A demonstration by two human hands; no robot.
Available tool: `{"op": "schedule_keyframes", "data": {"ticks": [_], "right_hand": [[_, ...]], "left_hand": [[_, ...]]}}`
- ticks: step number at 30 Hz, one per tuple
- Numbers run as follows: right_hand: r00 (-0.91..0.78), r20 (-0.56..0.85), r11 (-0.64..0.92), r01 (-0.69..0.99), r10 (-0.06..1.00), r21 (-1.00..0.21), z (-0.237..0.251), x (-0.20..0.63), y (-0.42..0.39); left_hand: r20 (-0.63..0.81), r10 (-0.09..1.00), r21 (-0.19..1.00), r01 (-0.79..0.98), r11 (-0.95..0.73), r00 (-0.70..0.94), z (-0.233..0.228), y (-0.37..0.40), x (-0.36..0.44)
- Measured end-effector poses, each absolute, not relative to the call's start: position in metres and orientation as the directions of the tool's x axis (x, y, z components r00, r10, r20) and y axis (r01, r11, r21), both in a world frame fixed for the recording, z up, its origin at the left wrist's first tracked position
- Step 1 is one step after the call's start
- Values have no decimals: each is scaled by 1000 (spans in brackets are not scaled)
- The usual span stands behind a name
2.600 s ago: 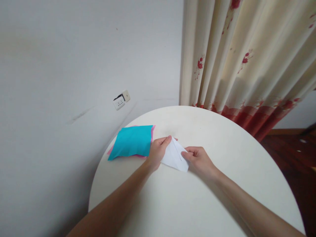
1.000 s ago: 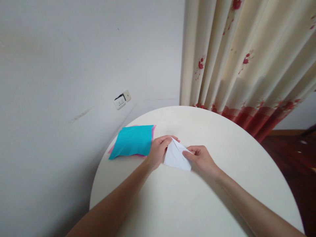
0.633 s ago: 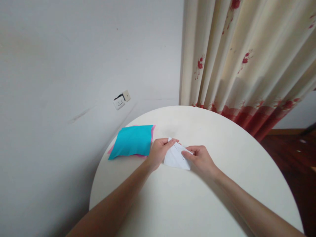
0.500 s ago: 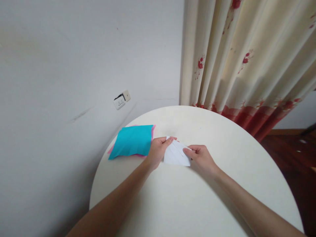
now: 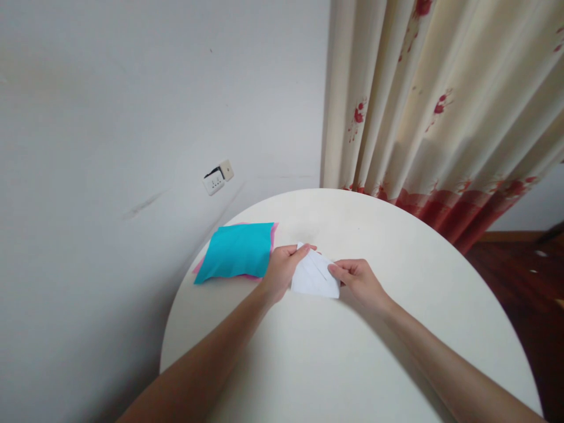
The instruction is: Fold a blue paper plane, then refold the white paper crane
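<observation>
White wall fills the left of the frame, with a grey scuff slanting across it at middle left. Right of the scuff is a socket, and just beside its upper right corner a beige plate. Below, a round white table spreads from lower left to lower right. On its left part, left of the frame's centre, a blue sheet lies over a pink sheet, whose edges show around it. Just right of these, the left hand pinches the upper left corner of a folded white paper, thumb on top and fingertips poking out behind. The paper sits just below and right of the frame's centre, a slanting crease line on its face; whether it touches the table I cannot tell. At its right edge, the right hand pinches it between the thumb above and curled fingers beneath. A cream curtain with red splotches and a red lower band hangs at upper right, and dark floor shows at the right edge.
</observation>
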State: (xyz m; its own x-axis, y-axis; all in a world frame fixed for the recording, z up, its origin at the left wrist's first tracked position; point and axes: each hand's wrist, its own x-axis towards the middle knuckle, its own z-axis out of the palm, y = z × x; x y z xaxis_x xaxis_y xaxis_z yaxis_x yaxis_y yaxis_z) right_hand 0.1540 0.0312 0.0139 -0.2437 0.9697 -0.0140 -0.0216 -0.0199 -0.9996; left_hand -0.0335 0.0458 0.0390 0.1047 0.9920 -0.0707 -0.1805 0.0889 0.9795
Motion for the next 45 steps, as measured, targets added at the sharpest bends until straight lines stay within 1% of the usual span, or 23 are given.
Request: {"op": "schedule_keyframes", "data": {"ticks": [3, 5, 9, 13, 18, 21, 25, 27, 29, 31, 34, 36, 41, 45], "right_hand": [[-228, 11, 4, -33, 974, -999, 15, 154, 31], [-215, -2, -9, -30, 977, -1000, 17, 153, 29], [-215, -77, -83, -23, 974, -996, 17, 152, 26], [-184, -56, -61, -23, 981, -998, 12, 152, 27], [-230, -83, -81, 21, 970, -997, 9, 152, 28], [-171, -78, -79, 1, 982, -997, 14, 154, 29], [-6, -68, -68, -115, 998, -991, 20, 158, 32], [50, -73, -63, -176, 996, -982, 19, 159, 34], [77, -72, -55, -201, 994, -978, 17, 159, 36], [90, -62, -44, -192, 994, -980, 16, 159, 36], [88, -65, -48, -180, 994, -982, 16, 157, 34], [76, -74, -60, -179, 994, -982, 17, 154, 31], [41, -94, -86, -165, 995, -983, 23, 147, 24], [69, -100, -87, -164, 993, -983, 27, 144, 21]], "left_hand": [[-78, 991, 971, -217, 100, 108, 41, 45, -32], [-81, 990, 971, -214, 104, 113, 41, 44, -31], [-90, 983, 981, -158, 115, 159, 39, 42, -29], [-95, 985, 993, -62, 105, 145, 36, 42, -29], [-111, 983, 992, -44, 119, 143, 36, 41, -29], [-80, 984, 988, -120, 100, 157, 35, 44, -28], [-3, 984, 947, -316, 60, 179, 35, 48, -28], [32, 984, 934, -356, 32, 173, 35, 48, -28], [63, 984, 937, -348, -1, 166, 35, 47, -28], [86, 983, 956, -290, -36, 163, 35, 45, -28], [105, 986, 990, -105, -92, 129, 34, 43, -28], [130, 987, 991, 9, -131, 95, 32, 43, -27], [259, 965, 947, 188, -260, 33, 28, 40, -21], [352, 936, 905, 248, -345, 19, 23, 33, -13]]}}
